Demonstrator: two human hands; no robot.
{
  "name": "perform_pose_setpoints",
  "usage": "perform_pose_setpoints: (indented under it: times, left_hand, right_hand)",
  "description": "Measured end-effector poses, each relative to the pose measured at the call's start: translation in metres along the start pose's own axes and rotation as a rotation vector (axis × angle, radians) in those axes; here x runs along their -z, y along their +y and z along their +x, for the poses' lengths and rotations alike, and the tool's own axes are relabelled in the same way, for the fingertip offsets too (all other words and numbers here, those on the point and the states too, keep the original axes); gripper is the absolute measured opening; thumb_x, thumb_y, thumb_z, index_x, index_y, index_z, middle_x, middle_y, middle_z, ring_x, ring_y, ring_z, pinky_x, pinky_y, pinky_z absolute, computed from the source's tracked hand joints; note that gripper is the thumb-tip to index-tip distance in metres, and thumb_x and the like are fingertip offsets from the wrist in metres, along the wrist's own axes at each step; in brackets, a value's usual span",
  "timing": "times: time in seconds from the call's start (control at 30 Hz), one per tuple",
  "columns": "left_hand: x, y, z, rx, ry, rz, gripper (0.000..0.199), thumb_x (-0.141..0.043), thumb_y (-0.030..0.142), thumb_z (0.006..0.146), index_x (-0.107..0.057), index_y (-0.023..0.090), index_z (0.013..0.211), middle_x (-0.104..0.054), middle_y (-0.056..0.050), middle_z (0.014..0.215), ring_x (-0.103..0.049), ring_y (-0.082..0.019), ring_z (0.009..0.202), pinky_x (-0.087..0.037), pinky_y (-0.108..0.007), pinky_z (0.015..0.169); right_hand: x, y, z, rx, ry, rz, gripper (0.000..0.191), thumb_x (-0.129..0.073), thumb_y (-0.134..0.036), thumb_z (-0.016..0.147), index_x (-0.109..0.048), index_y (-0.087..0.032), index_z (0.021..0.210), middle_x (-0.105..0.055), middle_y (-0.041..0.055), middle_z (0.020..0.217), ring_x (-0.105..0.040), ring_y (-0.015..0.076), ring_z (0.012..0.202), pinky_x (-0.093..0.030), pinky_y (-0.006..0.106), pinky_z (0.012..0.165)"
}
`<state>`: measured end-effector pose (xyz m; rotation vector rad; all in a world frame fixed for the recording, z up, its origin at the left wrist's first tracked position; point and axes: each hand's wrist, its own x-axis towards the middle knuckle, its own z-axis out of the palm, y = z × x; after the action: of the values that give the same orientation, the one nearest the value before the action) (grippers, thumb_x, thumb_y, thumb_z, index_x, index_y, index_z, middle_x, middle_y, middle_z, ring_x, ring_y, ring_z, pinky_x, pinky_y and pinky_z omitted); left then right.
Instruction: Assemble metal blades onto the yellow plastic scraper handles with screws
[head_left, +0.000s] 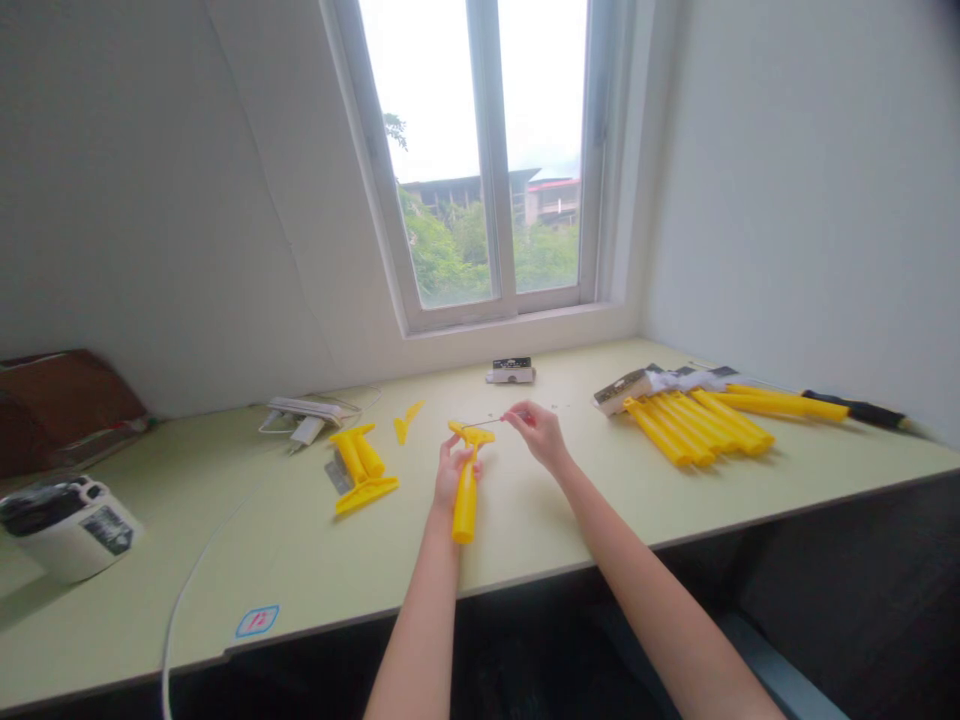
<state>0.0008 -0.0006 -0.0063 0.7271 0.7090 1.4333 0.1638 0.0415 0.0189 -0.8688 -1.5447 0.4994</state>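
Above the middle of the table, my left hand (448,475) is closed around a yellow T-shaped scraper (466,505), its thick handle pointing towards me and its wide head away. My right hand (536,430) pinches a thin metal rod-like tool (486,422), whose far end reaches the scraper's head. The fingers hide the tool's near end, so its exact kind does not show. To the left lie more yellow scraper parts (365,495) with a grey blade under them. Two small yellow pieces (405,424) rest just behind those.
Several yellow handles (694,425) lie at the right beside an opened carton (622,390) and a black-handled tool (859,408). A small box (511,371) stands near the window. At the left are a power strip (304,410), a white tub (75,535) and a white cable (187,580).
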Motion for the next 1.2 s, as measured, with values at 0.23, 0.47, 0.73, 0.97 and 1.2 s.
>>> perform_pose_setpoints:
  times: [0.23, 0.47, 0.73, 0.97, 1.2]
  left_hand:
    - [-0.0013, 0.0014, -0.001, 0.009, 0.032, 0.002, 0.053, -0.054, 0.011, 0.067, -0.034, 0.023, 0.114, -0.057, -0.005, 0.085, -0.046, -0.004, 0.043, -0.038, -0.017, 0.041]
    - [-0.0012, 0.0018, -0.0016, 0.033, 0.023, -0.069, 0.052, -0.051, 0.008, 0.069, -0.036, 0.024, 0.116, -0.058, -0.006, 0.092, -0.045, -0.003, 0.043, -0.038, -0.015, 0.041]
    - [0.0003, 0.0021, -0.002, 0.033, -0.012, -0.178, 0.045, -0.049, 0.009, 0.072, -0.039, 0.022, 0.114, -0.059, -0.009, 0.094, -0.042, -0.001, 0.043, -0.038, -0.013, 0.041]
    - [-0.0005, 0.0035, -0.0043, 0.083, -0.052, -0.225, 0.039, -0.046, 0.008, 0.075, -0.042, 0.022, 0.111, -0.058, -0.009, 0.098, -0.042, 0.001, 0.043, -0.038, -0.011, 0.04]
    - [-0.0041, 0.0067, -0.0088, 0.136, -0.067, -0.229, 0.036, -0.047, 0.011, 0.076, -0.046, 0.021, 0.11, -0.055, -0.009, 0.106, -0.042, 0.001, 0.043, -0.039, -0.011, 0.039]
  right_hand:
    - [0.0005, 0.0026, 0.0002, -0.016, 0.008, -0.001, 0.026, -0.057, -0.042, 0.073, -0.061, -0.017, 0.071, -0.065, 0.0041, 0.067, -0.056, 0.0143, 0.059, -0.043, 0.025, 0.056]
    - [0.0007, 0.002, 0.001, -0.038, -0.001, 0.005, 0.025, -0.058, -0.042, 0.073, -0.061, -0.017, 0.071, -0.065, 0.0044, 0.067, -0.055, 0.0143, 0.058, -0.042, 0.025, 0.055]
    - [-0.0001, 0.0054, 0.0022, -0.05, -0.001, 0.029, 0.026, -0.056, -0.042, 0.073, -0.06, -0.017, 0.073, -0.066, 0.0053, 0.068, -0.058, 0.0155, 0.059, -0.044, 0.026, 0.056]
    - [-0.0019, 0.008, 0.0024, -0.051, -0.012, 0.036, 0.023, -0.057, -0.04, 0.073, -0.06, -0.017, 0.074, -0.067, 0.005, 0.069, -0.059, 0.0154, 0.06, -0.044, 0.026, 0.056]
    - [-0.0031, 0.0065, 0.0028, -0.05, -0.015, 0.039, 0.02, -0.056, -0.037, 0.074, -0.06, -0.017, 0.074, -0.066, 0.0049, 0.07, -0.058, 0.0145, 0.059, -0.043, 0.025, 0.056]
